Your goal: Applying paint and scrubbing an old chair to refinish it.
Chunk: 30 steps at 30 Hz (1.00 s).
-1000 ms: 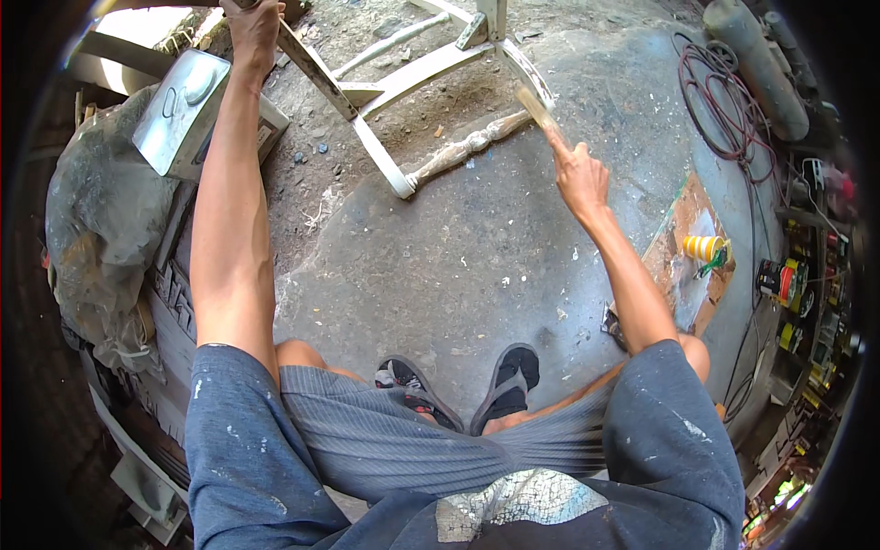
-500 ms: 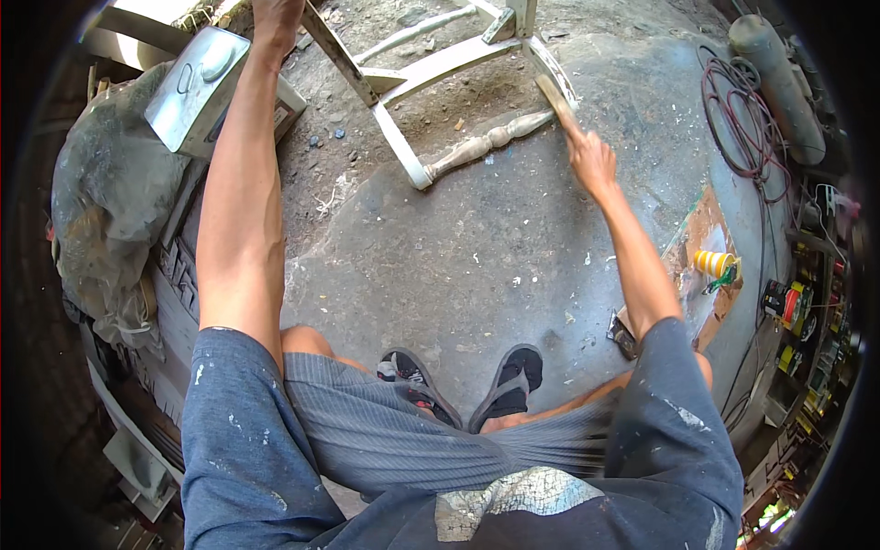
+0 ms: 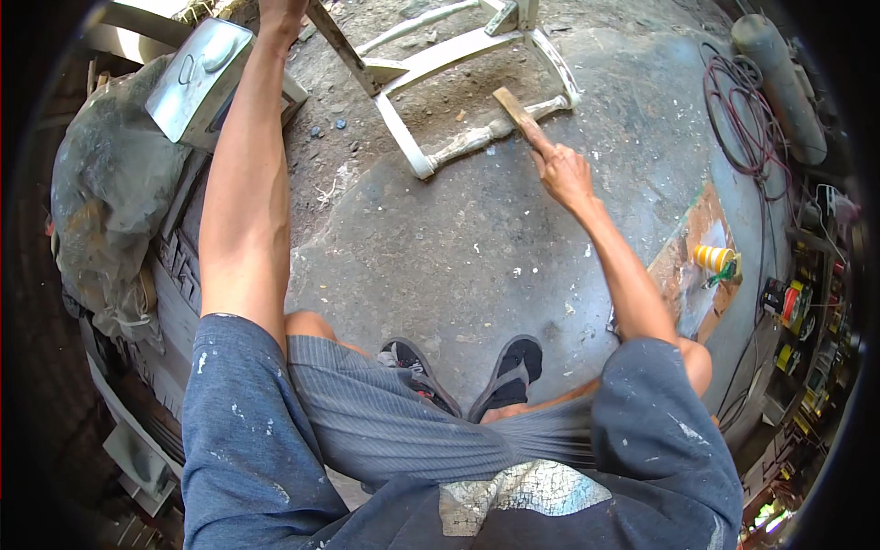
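In my right hand is a flat, narrow wooden tool, its fingers closed around the near end. The tool's far end lies over the turned front rail of a worn white wooden chair frame, and its underside is hidden. My left arm stretches far forward, and only part of my left hand shows at the top edge, beside a dark-edged chair leg. The fingers of that hand are cut off by the edge of the picture.
A metal box and a plastic-covered heap stand at the left. On the right are a grey cylinder, a coiled hose, and a board with a yellow-striped cup. My sandalled feet rest on the stained floor.
My right hand has moved left and slightly nearer, carrying the wooden tool from the rail's right end to its middle. The chair frame appears slightly higher in view. My left arm stays forward.
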Each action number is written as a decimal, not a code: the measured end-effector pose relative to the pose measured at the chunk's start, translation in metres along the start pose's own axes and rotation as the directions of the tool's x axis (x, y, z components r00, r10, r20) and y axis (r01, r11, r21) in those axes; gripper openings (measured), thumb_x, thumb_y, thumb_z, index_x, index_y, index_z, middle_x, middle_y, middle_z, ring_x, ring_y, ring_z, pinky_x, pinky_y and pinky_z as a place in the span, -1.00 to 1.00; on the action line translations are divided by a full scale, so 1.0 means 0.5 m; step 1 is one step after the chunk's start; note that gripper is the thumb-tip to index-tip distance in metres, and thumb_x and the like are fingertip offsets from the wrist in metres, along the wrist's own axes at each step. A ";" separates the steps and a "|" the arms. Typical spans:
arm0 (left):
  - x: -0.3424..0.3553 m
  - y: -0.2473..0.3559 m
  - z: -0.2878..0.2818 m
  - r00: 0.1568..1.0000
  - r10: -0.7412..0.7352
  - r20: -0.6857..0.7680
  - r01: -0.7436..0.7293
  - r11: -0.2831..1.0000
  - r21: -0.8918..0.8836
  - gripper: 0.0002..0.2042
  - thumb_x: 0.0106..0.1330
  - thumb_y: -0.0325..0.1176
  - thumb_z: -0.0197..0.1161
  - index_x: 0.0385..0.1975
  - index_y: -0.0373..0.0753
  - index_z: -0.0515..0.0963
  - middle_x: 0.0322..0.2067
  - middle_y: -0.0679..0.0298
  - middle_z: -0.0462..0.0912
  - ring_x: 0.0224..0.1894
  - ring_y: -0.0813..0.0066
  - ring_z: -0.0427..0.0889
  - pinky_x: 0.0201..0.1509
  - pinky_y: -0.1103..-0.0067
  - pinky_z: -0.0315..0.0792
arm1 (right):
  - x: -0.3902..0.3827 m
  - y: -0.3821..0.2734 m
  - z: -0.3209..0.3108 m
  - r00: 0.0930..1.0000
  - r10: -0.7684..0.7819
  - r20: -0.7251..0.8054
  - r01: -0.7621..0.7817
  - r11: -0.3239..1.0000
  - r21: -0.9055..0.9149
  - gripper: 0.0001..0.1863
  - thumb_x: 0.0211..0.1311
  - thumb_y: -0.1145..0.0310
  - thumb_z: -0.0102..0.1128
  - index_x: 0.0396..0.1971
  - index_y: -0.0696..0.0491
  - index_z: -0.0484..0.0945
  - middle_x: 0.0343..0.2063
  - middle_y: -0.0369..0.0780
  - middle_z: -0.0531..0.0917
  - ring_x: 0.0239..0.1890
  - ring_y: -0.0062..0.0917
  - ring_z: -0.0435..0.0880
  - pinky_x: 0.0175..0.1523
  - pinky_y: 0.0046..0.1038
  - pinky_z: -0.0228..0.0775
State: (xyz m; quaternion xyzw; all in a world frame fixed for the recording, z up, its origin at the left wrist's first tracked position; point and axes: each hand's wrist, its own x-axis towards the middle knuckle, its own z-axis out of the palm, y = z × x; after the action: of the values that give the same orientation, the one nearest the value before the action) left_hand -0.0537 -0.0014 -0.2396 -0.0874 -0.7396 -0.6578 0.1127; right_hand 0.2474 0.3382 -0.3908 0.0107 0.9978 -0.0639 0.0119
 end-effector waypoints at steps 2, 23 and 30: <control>0.008 -0.013 -0.010 0.999 0.022 -0.032 -0.021 1.000 0.022 -0.78 0.07 -0.38 0.10 -0.73 0.01 0.24 -0.71 0.53 0.20 -0.69 0.71 0.20 -0.63 0.66 0.08 | 0.026 0.039 -0.032 0.966 0.135 0.220 -0.171 0.974 0.149 -0.31 0.30 0.24 0.13 0.35 -0.64 0.12 -0.54 -0.12 0.69 -0.63 -0.41 0.62 -0.65 -0.41 0.47; 0.026 0.016 -0.013 0.975 0.220 -0.040 -0.223 0.971 -0.090 -0.86 0.19 -0.52 0.02 -0.35 -0.14 0.23 -0.68 0.45 0.27 -0.70 0.64 0.33 -0.67 0.64 0.22 | 0.024 -0.074 -0.002 0.963 0.252 0.098 -0.266 0.950 0.166 -0.35 0.38 0.27 0.05 0.36 -0.66 0.11 -0.53 -0.14 0.71 -0.74 -0.49 0.55 -0.77 -0.46 0.29; -0.005 0.033 0.025 0.993 0.113 -0.012 -0.114 0.977 -0.183 -0.84 0.21 -0.54 0.04 -0.35 -0.15 0.21 -0.70 0.43 0.27 -0.71 0.63 0.32 -0.68 0.64 0.26 | 0.017 -0.001 0.004 0.989 0.151 0.009 -0.151 0.982 0.113 -0.18 0.34 0.31 0.08 0.39 -0.72 -0.12 -0.76 -0.26 0.51 -0.79 -0.53 0.43 -0.79 -0.46 0.29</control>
State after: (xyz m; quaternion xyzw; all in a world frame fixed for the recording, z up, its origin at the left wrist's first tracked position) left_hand -0.0475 0.0132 -0.2258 -0.1391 -0.6696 -0.7156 0.1420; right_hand 0.2392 0.3376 -0.3930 0.0868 0.9889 -0.1193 0.0163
